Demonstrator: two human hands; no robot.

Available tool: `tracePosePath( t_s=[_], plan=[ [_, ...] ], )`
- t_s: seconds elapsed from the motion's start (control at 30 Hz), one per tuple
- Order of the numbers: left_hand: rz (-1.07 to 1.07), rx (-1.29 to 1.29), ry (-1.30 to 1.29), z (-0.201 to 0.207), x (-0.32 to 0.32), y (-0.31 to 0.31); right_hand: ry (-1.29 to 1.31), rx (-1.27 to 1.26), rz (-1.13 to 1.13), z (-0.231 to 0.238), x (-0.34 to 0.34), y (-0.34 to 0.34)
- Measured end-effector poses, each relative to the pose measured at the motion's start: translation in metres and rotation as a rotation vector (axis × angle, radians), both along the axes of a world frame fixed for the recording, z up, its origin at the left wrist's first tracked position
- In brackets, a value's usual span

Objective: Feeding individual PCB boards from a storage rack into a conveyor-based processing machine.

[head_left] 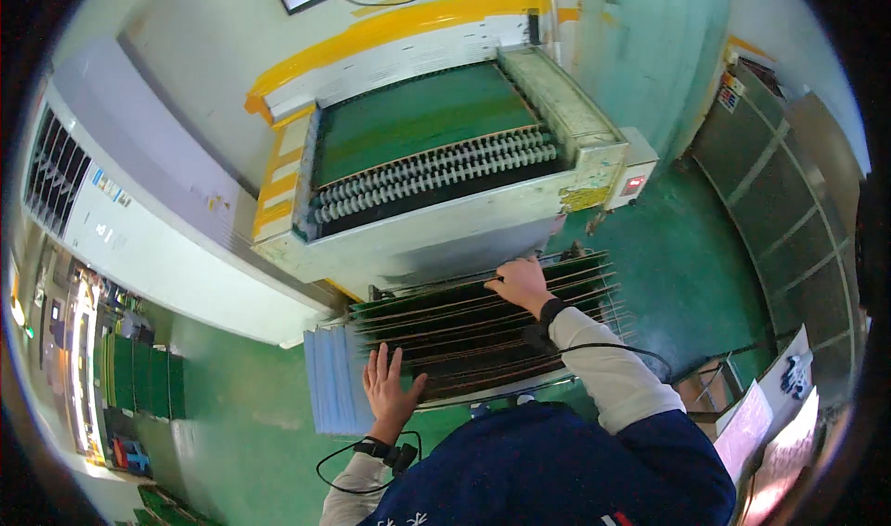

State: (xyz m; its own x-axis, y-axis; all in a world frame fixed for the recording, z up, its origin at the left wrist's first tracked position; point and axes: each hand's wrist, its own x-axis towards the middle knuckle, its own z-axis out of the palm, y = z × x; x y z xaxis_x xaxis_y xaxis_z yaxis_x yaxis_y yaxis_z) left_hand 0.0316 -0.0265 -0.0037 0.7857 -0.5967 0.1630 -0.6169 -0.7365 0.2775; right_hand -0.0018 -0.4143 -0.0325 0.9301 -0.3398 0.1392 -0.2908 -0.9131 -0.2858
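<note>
In front of me a rack holds a row of thin dark green panels [455, 340] standing on edge, their brownish top edges running left to right. My left hand [394, 391] is open, fingers spread, at the left end of the nearer panels. My right hand [522, 285] is over the far side of the row. Its fingers curl down onto the top edge of a rear panel, and their tips are partly hidden. Blue sheeting [334, 378] covers the rack's left end.
Beyond the rack stands a roller conveyor machine [436, 164] with a large green panel on it and a lit red switch [635, 185]. A tall white cabinet [176, 220] is at left. Metal-framed panels [780, 211] lean at right, above papers [775, 415] and a cardboard box [710, 391].
</note>
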Motion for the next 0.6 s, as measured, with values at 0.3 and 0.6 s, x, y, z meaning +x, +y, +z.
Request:
tracePosePath(
  t_s=[0.3, 0.6],
  plan=[
    [-0.035, 0.051, -0.033, -0.028, 0.000, 0.027, 0.036, 0.088, -0.004, 0.002, 0.011, 0.011],
    [-0.021, 0.157, -0.075, -0.006, 0.001, -0.006, 0.088, 0.115, -0.061, -0.001, 0.004, 0.001]
  ],
)
